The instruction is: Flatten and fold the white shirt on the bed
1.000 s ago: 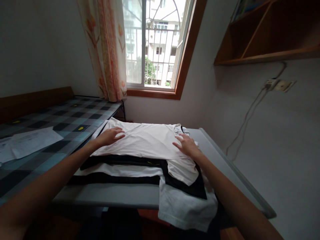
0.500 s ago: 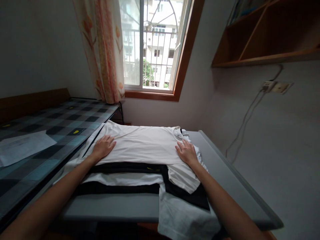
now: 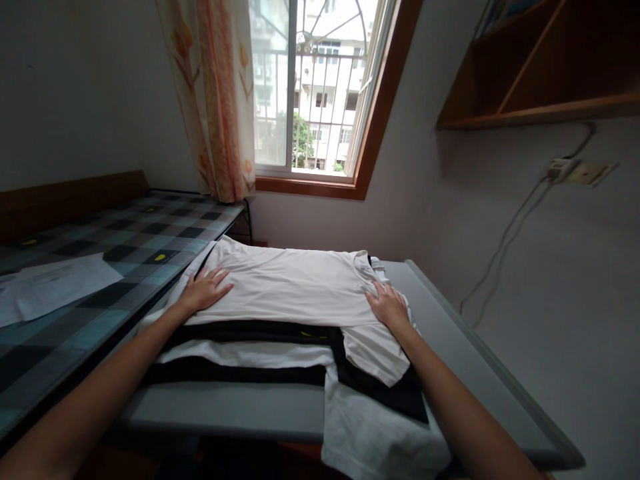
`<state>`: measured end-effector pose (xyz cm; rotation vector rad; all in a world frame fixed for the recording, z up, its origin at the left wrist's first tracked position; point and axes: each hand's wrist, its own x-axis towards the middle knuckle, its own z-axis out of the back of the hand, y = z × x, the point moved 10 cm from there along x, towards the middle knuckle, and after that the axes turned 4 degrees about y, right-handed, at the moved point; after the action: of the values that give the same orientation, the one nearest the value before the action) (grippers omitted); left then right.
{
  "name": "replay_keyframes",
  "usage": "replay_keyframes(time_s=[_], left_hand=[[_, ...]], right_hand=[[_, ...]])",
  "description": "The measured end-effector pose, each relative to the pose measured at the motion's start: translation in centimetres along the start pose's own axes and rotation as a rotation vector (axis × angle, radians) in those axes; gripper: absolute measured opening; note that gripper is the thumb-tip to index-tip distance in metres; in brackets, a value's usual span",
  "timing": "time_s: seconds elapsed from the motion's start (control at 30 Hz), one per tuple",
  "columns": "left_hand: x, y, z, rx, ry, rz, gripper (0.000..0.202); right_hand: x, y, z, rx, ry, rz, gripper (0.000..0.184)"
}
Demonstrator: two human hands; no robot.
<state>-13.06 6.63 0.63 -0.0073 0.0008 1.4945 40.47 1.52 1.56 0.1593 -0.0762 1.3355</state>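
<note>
A white T-shirt (image 3: 295, 283) lies spread sideways on top of a stack of shirts, its collar toward the right. My left hand (image 3: 206, 291) rests flat near its hem end, fingers spread. Close to the collar, my right hand (image 3: 388, 303) lies flat on the shoulder area with its fingers stretched out. Under the white one, the edge of a black shirt (image 3: 260, 331) shows, with a small yellow mark on it. Further layers of white and black cloth stick out below. A pale sleeve (image 3: 380, 430) hangs over the table's front edge.
The stack lies on a grey table (image 3: 225, 407). At left, a bed with a checked mattress (image 3: 125, 230) holds paper sheets (image 3: 65, 283). A floral curtain (image 3: 223, 100) hangs beside the window (image 3: 320, 87). At right are a wooden shelf (image 3: 540, 113), a wall socket (image 3: 590, 173) and cables.
The whole view has shifted slightly, with the scene sitting a little further right. Both hands stay flat on the white T-shirt; the left hand's fingers look more spread.
</note>
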Motion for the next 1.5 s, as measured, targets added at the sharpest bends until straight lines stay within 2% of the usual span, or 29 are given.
replay_keyframes(time_s=[0.23, 0.37, 0.53, 0.73, 1.1, 1.27, 1.4, 1.5], left_hand=[[0.1, -1.0, 0.1, -0.03, 0.026, 0.053, 0.07], [-0.5, -1.7, 0.2, -0.034, 0.043, 0.069, 0.069], [-1.3, -1.4, 0.1, -0.023, 0.044, 0.069, 0.07], [-2.4, -1.3, -0.1, -0.005, 0.039, 0.044, 0.07], [-6.4, -1.3, -0.4, 0.006, 0.027, 0.005, 0.068], [-7.5, -1.4, -0.7, 0.016, 0.036, -0.009, 0.068], [-7.2, -1.4, 0.3, 0.002, 0.08, -0.015, 0.07], [-5.9, -2.1, 1.9, 0.036, 0.123, -0.03, 0.071]], right_hand=[[2.5, -0.5, -0.2, 0.033, 0.008, 0.054, 0.056], [2.9, -0.8, -0.2, 0.037, 0.026, 0.044, 0.056], [1.8, -1.2, -0.4, -0.028, 0.055, -0.005, 0.058], [-0.3, -1.2, 0.5, -0.09, 0.02, 0.019, 0.057], [-5.1, -2.1, 1.3, -0.142, -0.003, 0.025, 0.055], [-7.0, -2.4, 1.7, -0.147, -0.022, 0.018, 0.055], [-7.0, -2.3, 2.0, -0.161, -0.01, 0.026, 0.056], [-5.7, -0.6, 3.0, -0.21, -0.037, 0.086, 0.057]])
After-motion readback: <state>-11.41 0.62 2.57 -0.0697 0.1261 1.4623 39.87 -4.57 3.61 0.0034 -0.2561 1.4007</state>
